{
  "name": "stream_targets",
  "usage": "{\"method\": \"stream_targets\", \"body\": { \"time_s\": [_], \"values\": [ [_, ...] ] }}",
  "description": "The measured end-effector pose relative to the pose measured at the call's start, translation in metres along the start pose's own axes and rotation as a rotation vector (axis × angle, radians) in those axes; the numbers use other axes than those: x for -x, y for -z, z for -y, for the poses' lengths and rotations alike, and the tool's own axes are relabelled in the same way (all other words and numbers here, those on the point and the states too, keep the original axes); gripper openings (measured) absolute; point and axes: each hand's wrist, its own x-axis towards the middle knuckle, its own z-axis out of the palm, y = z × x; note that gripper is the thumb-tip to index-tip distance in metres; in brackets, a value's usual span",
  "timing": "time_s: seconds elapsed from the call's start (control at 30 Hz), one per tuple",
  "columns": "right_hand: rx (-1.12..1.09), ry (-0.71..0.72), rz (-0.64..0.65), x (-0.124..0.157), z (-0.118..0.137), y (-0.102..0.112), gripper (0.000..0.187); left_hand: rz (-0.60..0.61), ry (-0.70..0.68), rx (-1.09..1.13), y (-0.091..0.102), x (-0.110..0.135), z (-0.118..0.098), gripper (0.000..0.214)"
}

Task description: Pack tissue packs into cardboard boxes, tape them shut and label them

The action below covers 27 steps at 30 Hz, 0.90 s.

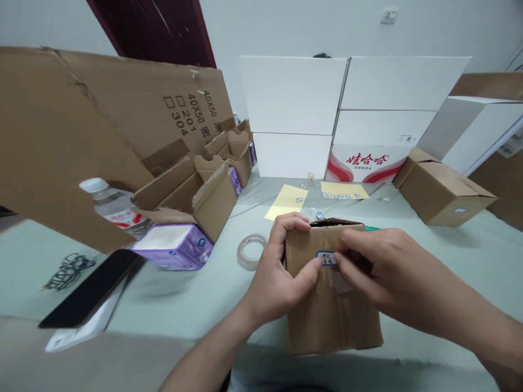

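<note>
A small brown cardboard box (pixel 327 310) stands on the table right in front of me. My left hand (pixel 281 267) grips its upper left corner, fingers curled over the top edge and thumb on the front face. My right hand (pixel 376 264) lies against the front of the box, fingertips pressing a small white-and-blue sticker label (pixel 326 257) near the top edge. My left thumb touches the label's left end.
A roll of clear tape (pixel 250 251) lies left of the box. Two yellow sticker sheets (pixel 286 200) lie behind it. Open cartons with purple tissue packs (pixel 175 246), a water bottle (pixel 110 204) and a phone (pixel 90 288) sit left. A closed brown box (pixel 443 188) and white boxes (pixel 294 109) stand behind.
</note>
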Motion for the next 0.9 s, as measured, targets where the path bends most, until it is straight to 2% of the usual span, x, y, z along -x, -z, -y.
{"method": "stream_targets", "body": {
  "time_s": [0.1, 0.23, 0.27, 0.33, 0.4, 0.5, 0.53, 0.6, 0.67, 0.77, 0.83, 0.9],
  "values": [
    [0.130, 0.008, -0.069, 0.002, -0.004, -0.004, 0.024, 0.016, 0.013, -0.024, 0.001, -0.001, -0.001, 0.030],
    [0.217, -0.068, -0.202, 0.007, -0.012, -0.008, 0.016, 0.009, 0.039, 0.001, 0.001, -0.001, 0.000, 0.030],
    [0.211, -0.079, -0.251, 0.008, -0.014, -0.009, 0.020, 0.004, 0.042, 0.005, 0.000, 0.000, 0.000, 0.029],
    [0.158, -0.080, -0.323, 0.010, -0.020, -0.014, 0.043, -0.005, 0.042, 0.006, -0.001, 0.000, 0.000, 0.027],
    [0.038, -0.079, -0.300, 0.010, -0.026, -0.019, 0.059, -0.009, 0.041, 0.000, -0.002, 0.001, -0.001, 0.026],
    [-0.177, -0.096, -0.183, 0.015, -0.034, -0.028, 0.068, -0.004, 0.042, -0.003, -0.001, 0.001, 0.000, 0.027],
    [-0.226, -0.109, -0.183, 0.019, -0.035, -0.032, 0.069, -0.003, 0.038, 0.002, 0.000, 0.001, 0.001, 0.028],
    [-0.267, -0.147, -0.264, 0.032, -0.034, -0.039, 0.071, -0.005, 0.029, 0.023, 0.001, 0.003, 0.006, 0.032],
    [-0.256, -0.198, -0.351, 0.051, -0.027, -0.048, 0.073, -0.017, 0.019, 0.069, 0.000, 0.006, 0.010, 0.036],
    [-0.162, -0.206, -0.312, 0.083, -0.012, -0.064, 0.088, -0.078, -0.043, 0.126, -0.012, 0.017, 0.014, 0.032],
    [-0.063, -0.184, -0.279, 0.098, -0.004, -0.073, 0.106, -0.123, -0.132, 0.056, -0.025, 0.027, 0.013, 0.029],
    [0.004, -0.204, -0.296, 0.107, 0.002, -0.076, 0.117, -0.128, -0.241, -0.090, -0.038, 0.037, 0.012, 0.032]
  ]
}}
